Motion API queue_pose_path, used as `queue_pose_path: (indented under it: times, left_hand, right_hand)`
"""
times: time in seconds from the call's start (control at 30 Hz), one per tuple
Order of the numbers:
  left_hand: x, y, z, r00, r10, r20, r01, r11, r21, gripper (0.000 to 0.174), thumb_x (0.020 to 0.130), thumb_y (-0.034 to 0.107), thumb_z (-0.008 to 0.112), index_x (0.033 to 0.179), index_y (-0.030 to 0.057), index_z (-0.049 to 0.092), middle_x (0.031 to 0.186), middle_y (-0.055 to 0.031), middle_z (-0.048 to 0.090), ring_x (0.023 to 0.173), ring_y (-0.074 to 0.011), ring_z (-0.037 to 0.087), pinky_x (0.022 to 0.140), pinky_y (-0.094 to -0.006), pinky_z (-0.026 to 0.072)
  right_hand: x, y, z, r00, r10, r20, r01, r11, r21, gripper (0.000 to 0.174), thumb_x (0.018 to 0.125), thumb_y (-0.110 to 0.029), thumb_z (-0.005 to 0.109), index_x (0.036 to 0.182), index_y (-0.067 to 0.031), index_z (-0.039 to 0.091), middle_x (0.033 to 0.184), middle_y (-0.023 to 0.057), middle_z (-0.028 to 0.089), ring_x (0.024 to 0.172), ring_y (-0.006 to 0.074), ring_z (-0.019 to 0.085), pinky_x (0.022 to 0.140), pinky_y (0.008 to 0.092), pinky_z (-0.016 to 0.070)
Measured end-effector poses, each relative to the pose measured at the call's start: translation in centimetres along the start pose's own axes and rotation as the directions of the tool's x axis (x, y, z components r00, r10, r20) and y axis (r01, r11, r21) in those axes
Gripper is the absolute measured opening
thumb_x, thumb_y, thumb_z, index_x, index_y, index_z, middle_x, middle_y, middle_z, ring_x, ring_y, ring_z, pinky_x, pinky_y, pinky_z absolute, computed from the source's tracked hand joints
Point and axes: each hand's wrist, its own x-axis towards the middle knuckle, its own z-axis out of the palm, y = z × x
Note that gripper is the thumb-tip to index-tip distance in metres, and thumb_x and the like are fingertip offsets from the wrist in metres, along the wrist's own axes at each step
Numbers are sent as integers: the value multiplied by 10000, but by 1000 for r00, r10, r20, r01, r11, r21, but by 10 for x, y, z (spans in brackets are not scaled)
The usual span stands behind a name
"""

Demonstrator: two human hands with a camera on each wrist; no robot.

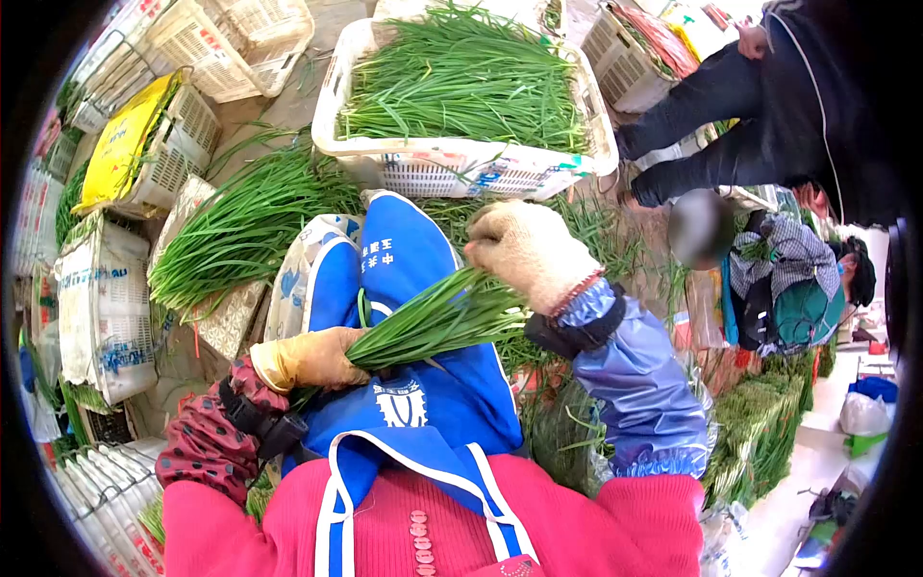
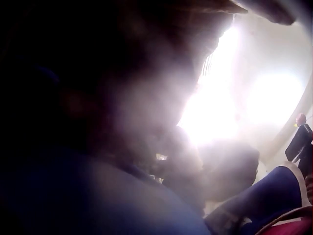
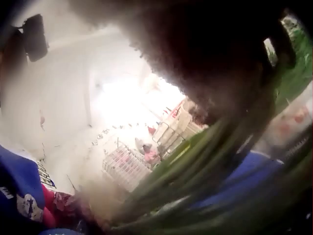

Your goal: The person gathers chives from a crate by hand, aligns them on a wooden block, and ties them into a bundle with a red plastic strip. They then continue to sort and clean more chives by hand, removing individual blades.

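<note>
In the head view my left hand [image 1: 312, 359], in a tan glove, grips a bunch of garlic chives [image 1: 433, 322] by its left end. The long green blades fan out to the right over the blue apron [image 1: 404, 240] on my lap. My right hand [image 1: 534, 252], in a pale knit glove, is bent with its fingers curled just above the bunch's loose end. Those fingertips face away, and I cannot tell whether they pinch any blades. In the right wrist view, blurred chives [image 3: 195, 166] run below the dark glove. The left wrist view is mostly dark and blurred.
A white crate [image 1: 461, 159] heaped with chives stands ahead. A loose pile of chives [image 1: 255, 216] lies on a board to the left. More crates [image 1: 106, 308] line the left side. A person in dark trousers [image 1: 711, 125] stands at upper right. Stacked chives [image 1: 760, 433] lie at lower right.
</note>
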Motion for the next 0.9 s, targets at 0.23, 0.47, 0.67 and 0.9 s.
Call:
queue_pose_path:
  times: [0.23, 0.47, 0.67, 0.9]
  left_hand:
    - [-9, -1, -1, 994, -110, 26, 113, 950, -292, 362, 852, -36, 604, 1199, 62, 633, 958, 2, 684, 563, -49, 484, 475, -207, 411]
    - [-3, -5, -4, 998, -56, 5, 54, 941, -335, 333, 816, -19, 643, 1145, 35, 653, 833, -24, 657, 495, -72, 462, 440, -232, 391]
    - [0, -17, -5, 998, -23, -54, 14, 988, -155, 349, 819, 108, 727, 1162, 66, 673, 743, -6, 621, 514, -95, 486, 454, -257, 386]
    - [-6, 8, -1, 995, -77, 65, 98, 886, -453, 371, 817, -1, 709, 1184, 11, 658, 848, -53, 679, 510, -102, 476, 462, -247, 381]
  right_hand:
    - [6, 82, -14, 821, 224, -526, -324, 940, -105, 256, 862, -272, 625, 921, -45, 728, 883, 215, 686, 853, 365, 681, 785, 432, 551]
    - [-50, 105, -14, 907, 123, 403, -399, 556, 729, 519, 863, -81, 692, 1348, -4, 521, 1184, 52, 630, 1036, 119, 586, 901, 271, 471]
    - [-43, 88, 17, 923, 108, 370, -309, 782, 541, 523, 782, -132, 713, 1268, 13, 591, 1073, 113, 697, 964, 180, 641, 851, 316, 516]
    - [-51, 72, -6, 964, 263, 43, -261, 903, 341, 307, 769, -198, 688, 1056, -91, 712, 974, 138, 717, 924, 282, 680, 843, 379, 535]
